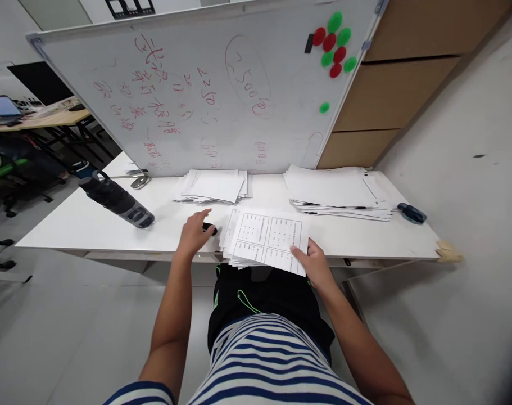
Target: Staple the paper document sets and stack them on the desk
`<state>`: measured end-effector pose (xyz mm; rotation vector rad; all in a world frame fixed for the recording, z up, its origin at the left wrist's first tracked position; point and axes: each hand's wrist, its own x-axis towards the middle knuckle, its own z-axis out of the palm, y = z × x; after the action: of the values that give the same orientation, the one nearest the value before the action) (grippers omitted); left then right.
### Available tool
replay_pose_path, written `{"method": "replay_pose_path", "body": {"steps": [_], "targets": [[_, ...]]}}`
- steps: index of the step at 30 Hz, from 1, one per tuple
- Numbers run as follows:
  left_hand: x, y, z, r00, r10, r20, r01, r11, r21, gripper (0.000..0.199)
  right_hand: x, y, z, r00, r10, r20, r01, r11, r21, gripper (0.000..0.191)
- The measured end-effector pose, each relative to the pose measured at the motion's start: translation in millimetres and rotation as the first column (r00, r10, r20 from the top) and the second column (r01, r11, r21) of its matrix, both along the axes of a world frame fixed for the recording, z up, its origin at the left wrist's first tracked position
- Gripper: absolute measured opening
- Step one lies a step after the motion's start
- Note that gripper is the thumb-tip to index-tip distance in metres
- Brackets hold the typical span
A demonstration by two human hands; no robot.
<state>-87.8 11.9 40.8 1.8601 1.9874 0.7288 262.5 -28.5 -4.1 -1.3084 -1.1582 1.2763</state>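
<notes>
My right hand (317,263) grips the near right corner of a printed sheet of paper (266,239), thumb on top. The sheet shows boxed blocks of print and lies tilted over a stack of papers (234,259) at the table's front edge. To the left, my left hand (191,235) has its thumb and fingers apart. A small black object (210,228) lies at its thumb, partly hidden, so its kind cannot be made out.
Behind the sheet lie a left paper pile (213,185) and a larger right pile (335,188). A dark stapler (411,213) lies far right on the white table (70,225). A black bottle (118,202) stands left, before a leaning whiteboard (196,124). Cardboard boxes (407,93) are stacked right.
</notes>
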Motion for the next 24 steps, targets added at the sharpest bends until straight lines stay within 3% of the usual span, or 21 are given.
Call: {"method": "replay_pose_path", "body": {"steps": [2,5,8,13,19,24], "targets": [[-25.2,9.4,-2.3,0.990,-0.028,-0.135,0.006,0.987,-0.161,0.058,-3.2,-4.2,-8.2,0.996,0.029,-0.086,-0.035,0.997,-0.076,0.048],[-45.9,15.3,-8.0,0.974,-0.129,-0.188,0.071,0.954,-0.291,0.050,-10.2,-8.0,-17.1,0.987,0.057,-0.151,-0.076,0.990,-0.121,0.048],[-49.6,13.7,-12.9,0.954,-0.153,-0.258,0.077,0.956,-0.282,0.049,-18.5,-8.3,-20.0,0.980,0.055,-0.194,-0.081,0.988,-0.132,0.049],[-46.5,10.5,-18.9,0.927,-0.096,-0.364,0.006,0.971,-0.240,0.033,-32.5,-5.8,-16.3,0.978,0.099,-0.184,-0.124,0.984,-0.130,0.048],[-50.4,-4.9,-18.4,0.989,-0.075,-0.129,0.036,0.959,-0.280,0.030,-49.0,3.2,-6.6,0.978,0.170,-0.124,-0.181,0.980,-0.082,0.044],[-53.2,-14.4,-17.3,0.993,-0.079,0.084,0.100,0.953,-0.287,0.036,-68.1,12.0,-1.5,0.976,0.208,-0.066,-0.213,0.973,-0.088,0.043]]}}
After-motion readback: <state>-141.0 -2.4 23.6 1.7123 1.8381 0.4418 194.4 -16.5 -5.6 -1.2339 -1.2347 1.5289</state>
